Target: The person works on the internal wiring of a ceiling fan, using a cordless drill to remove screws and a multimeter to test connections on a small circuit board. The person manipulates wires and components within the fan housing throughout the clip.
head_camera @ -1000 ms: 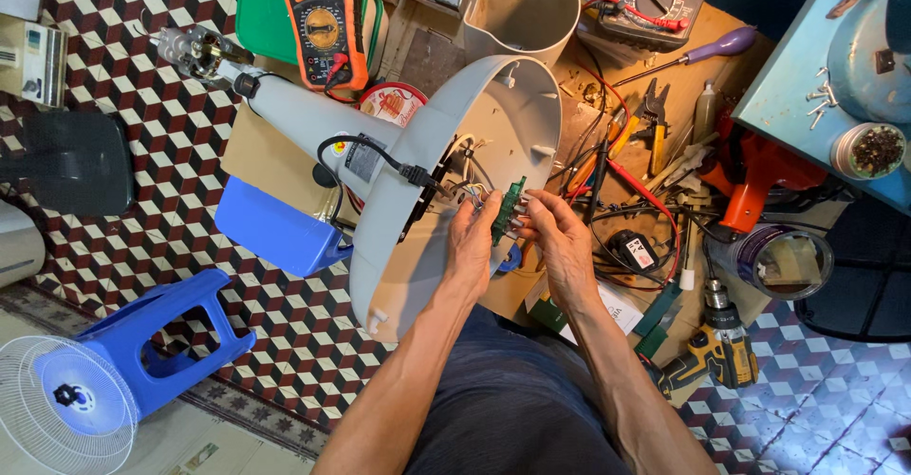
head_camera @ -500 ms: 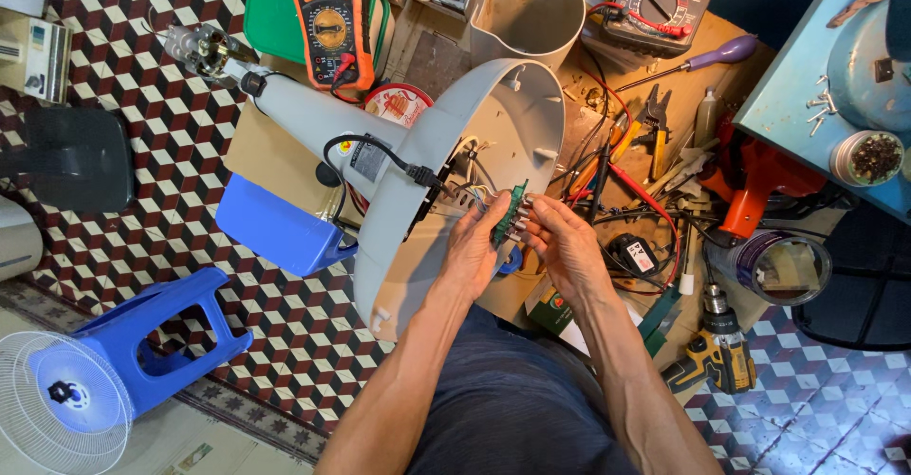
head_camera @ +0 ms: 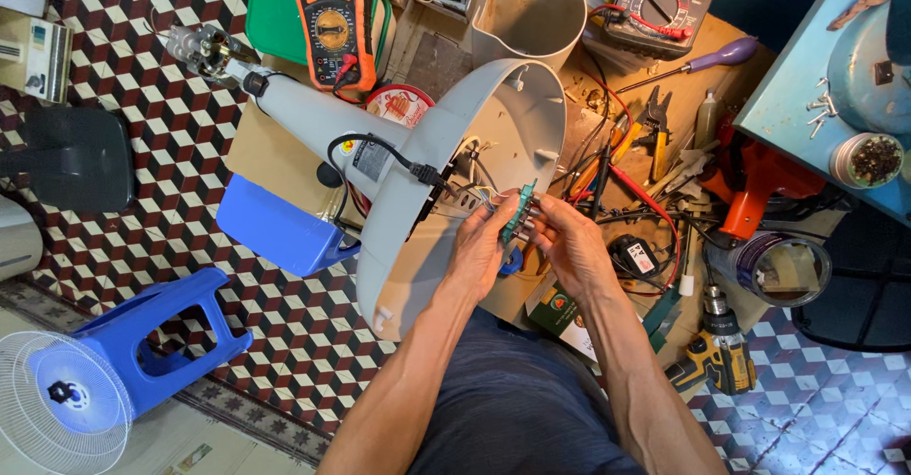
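At the open underside of the gray fan base [head_camera: 474,167], both hands pinch a small green circuit board [head_camera: 517,214] between them.

Left hand [head_camera: 479,247] and right hand [head_camera: 569,242] are each closed on the board, fingertips clamped along its edges, holding it just outside the base's hollow with thin wires running from it back inside. Judging by this, the step in hand is working the board free of, or back into, the base; the next move calls for a gentle, steady pull or push that spares the wires. Beyond the base lie an orange multimeter [head_camera: 332,19], a gray plastic jug [head_camera: 531,5] and a purple-handled screwdriver [head_camera: 702,62]; to its right, pliers [head_camera: 655,133] and a yellow cordless drill [head_camera: 716,352]; to its left, a blue stool [head_camera: 157,333].
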